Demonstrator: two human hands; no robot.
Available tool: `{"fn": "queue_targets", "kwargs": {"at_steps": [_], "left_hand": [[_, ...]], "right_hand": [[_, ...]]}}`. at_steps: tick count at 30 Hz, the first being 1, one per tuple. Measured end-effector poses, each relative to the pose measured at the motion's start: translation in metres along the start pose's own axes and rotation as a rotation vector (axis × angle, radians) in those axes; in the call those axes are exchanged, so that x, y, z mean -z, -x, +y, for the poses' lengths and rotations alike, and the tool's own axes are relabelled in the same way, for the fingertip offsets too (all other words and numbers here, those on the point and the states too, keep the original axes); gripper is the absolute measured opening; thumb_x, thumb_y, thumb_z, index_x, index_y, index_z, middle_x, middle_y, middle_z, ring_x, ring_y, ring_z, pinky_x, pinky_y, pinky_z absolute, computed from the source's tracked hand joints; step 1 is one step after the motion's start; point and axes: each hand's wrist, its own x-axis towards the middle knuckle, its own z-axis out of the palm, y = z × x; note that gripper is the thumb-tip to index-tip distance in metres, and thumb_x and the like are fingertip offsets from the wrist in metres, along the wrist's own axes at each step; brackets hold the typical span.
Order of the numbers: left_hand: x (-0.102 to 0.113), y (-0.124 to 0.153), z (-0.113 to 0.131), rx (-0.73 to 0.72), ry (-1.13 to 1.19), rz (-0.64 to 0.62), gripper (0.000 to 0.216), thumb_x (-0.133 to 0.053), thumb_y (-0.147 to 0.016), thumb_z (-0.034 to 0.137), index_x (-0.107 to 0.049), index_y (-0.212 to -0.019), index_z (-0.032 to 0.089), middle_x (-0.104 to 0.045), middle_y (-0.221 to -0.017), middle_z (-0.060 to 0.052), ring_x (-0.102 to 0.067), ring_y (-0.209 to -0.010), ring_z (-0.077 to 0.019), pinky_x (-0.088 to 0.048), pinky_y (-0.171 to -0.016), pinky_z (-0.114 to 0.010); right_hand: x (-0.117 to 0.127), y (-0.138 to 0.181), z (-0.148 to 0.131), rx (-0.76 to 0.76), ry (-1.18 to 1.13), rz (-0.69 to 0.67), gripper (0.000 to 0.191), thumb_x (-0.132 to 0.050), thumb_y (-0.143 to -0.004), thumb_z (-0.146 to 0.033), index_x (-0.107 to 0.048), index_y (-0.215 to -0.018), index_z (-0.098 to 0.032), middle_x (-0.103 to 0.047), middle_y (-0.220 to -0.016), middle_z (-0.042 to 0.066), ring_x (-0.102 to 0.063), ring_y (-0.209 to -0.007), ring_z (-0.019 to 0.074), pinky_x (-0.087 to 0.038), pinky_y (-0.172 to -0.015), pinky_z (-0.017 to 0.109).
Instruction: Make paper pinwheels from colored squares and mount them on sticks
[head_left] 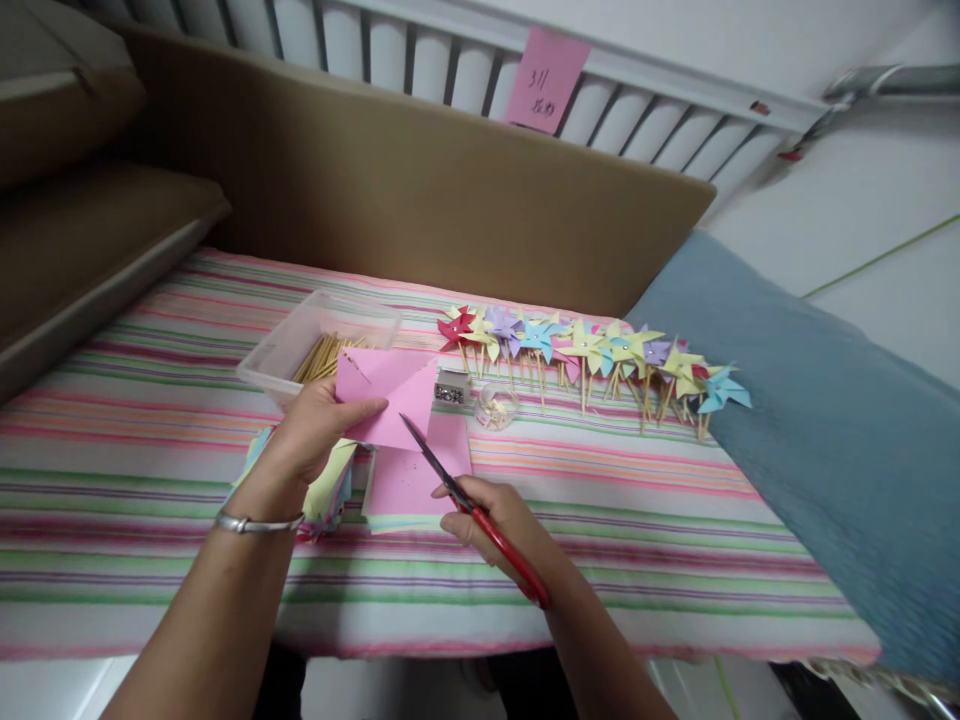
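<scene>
Above cloth (637,480), scissors (474,510) tight in right grip (501,532), tips up-left; paper (390,395) in left grip (315,432).

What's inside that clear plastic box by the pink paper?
Wooden sticks lie inside the clear plastic box. Its near corner is covered by the pink paper in the left hand, so what lies there cannot be seen. The right hand holds red scissors.

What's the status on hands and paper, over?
Left hand grips pink paper. Right hand holds red scissors, tips at paper's edge. Paper stack lies beneath.
</scene>
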Motion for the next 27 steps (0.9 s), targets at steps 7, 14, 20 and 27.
{"fn": "queue_targets", "kwargs": {"at_steps": [7, 14, 20, 27], "left_hand": [[0.0001, 0.0016, 0.0023, 0.01, -0.015, -0.007, 0.036, -0.08, -0.056, 0.025, -0.071, -0.088, 0.014, -0.072, -0.088, -0.006, -0.062, -0.074, -0.0189, -0.047, -0.067, -0.028], [0.0016, 0.0029, 0.0042, 0.019, 0.01, -0.002, 0.042, -0.082, -0.053, 0.026, -0.07, -0.091, 0.013, -0.072, -0.089, -0.007, -0.064, -0.075, -0.0199, -0.048, -0.069, -0.029], [0.0015, 0.0029, 0.0064, 0.031, 0.028, 0.006, 0.041, -0.083, -0.051, 0.026, -0.071, -0.089, 0.013, -0.073, -0.087, -0.007, -0.065, -0.074, -0.0201, -0.049, -0.07, -0.03], [0.0023, 0.0033, 0.0064, 0.031, 0.026, 0.02, 0.039, -0.083, -0.051, 0.025, -0.071, -0.086, 0.013, -0.073, -0.082, -0.005, -0.063, -0.068, -0.0181, -0.048, -0.065, -0.028]], "right_hand": [[-0.0013, -0.0005, -0.0014, -0.03, -0.014, -0.008, 0.035, -0.065, -0.076, -0.039, -0.065, -0.102, -0.016, -0.042, -0.063, -0.004, -0.036, -0.055, 0.0079, -0.033, -0.05, 0.02], [-0.0028, -0.0001, -0.0028, -0.026, -0.015, 0.001, 0.035, -0.064, -0.076, -0.041, -0.066, -0.101, -0.016, -0.044, -0.064, -0.004, -0.036, -0.056, 0.0081, -0.033, -0.051, 0.021], [-0.0035, 0.0004, -0.0051, -0.049, -0.028, 0.006, 0.034, -0.064, -0.076, -0.041, -0.066, -0.099, -0.016, -0.046, -0.064, -0.003, -0.038, -0.056, 0.0083, -0.034, -0.051, 0.021], [-0.0037, 0.0006, -0.006, -0.045, -0.018, -0.003, 0.033, -0.063, -0.077, -0.041, -0.066, -0.099, -0.017, -0.047, -0.063, -0.004, -0.038, -0.053, 0.0077, -0.034, -0.05, 0.02]]}}
